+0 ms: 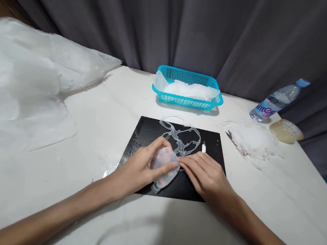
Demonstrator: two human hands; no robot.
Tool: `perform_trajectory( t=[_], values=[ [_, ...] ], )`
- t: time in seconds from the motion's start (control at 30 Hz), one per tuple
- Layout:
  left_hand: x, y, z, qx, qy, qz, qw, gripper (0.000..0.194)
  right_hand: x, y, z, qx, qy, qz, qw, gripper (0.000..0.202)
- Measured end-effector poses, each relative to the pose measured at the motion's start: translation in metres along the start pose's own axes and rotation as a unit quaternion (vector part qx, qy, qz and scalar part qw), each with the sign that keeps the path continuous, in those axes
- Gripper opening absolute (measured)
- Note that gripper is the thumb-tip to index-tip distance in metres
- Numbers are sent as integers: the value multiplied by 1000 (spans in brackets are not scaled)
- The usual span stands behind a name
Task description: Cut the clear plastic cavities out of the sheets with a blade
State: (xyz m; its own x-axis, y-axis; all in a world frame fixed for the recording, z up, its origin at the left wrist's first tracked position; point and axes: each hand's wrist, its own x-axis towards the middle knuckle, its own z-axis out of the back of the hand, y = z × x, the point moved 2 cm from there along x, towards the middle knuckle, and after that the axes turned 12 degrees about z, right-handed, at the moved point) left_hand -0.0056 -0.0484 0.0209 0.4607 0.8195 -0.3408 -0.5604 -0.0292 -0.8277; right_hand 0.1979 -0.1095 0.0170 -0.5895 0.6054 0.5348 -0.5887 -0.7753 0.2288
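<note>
My left hand [145,163] is wrapped round a translucent, whitish piece [163,158], its thumb lying across the front. The fingers of my right hand [204,173] are pinched together at the right edge of this piece; what lies between their tips is too small to tell. Both hands are over a black mat [151,131]. Behind them on the mat lies a clear, thin frame with cut-out openings [180,144]. A small blade with a white handle [204,147] shows just beyond my right hand.
Large translucent bags [36,65] cover the left side. At the back stands a blue basket [189,102] holding white pieces. On the right are a water bottle [278,100], a tape roll [287,131] and a heap of clear scraps [253,138] with a pointed metal tool [232,139].
</note>
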Motion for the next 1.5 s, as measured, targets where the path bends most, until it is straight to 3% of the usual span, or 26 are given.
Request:
perform_trajectory(
  t=[0.33,0.4,0.53,0.63,0.77,0.87,1.0,1.1,1.17,1.27,1.5],
  values=[
    [-1,-5,-2,24,53,10,998,23,-1,4,-10,-55,26,44,997,13],
    [5,-2,7,-19,4,10,1000,22,0,5,-4,-40,8,19,999,14],
    [24,14,40,-157,-173,54,971,17,-3,-1,13,61,-59,-106,991,13],
    [30,19,53,-218,-204,66,952,19,-7,-9,22,110,-107,-185,971,12],
    [23,10,40,-205,-148,26,967,25,-9,-15,22,95,-138,-217,962,12],
    [14,4,24,-216,-64,23,974,26,-9,-16,20,42,-138,-230,962,5],
    [10,3,8,-263,52,43,962,33,-7,-15,16,7,-115,-208,971,33],
    [11,3,4,-266,63,42,961,45,-4,-13,6,63,-44,-146,986,44],
    [11,3,2,-248,54,33,967,47,-3,-11,0,112,-21,-117,987,37],
    [9,2,3,-204,45,23,978,55,-3,-9,-5,142,-32,-110,983,21],
    [2,-3,7,-161,109,31,980,46,-4,-1,0,178,-14,-103,979,34]
  ],
)
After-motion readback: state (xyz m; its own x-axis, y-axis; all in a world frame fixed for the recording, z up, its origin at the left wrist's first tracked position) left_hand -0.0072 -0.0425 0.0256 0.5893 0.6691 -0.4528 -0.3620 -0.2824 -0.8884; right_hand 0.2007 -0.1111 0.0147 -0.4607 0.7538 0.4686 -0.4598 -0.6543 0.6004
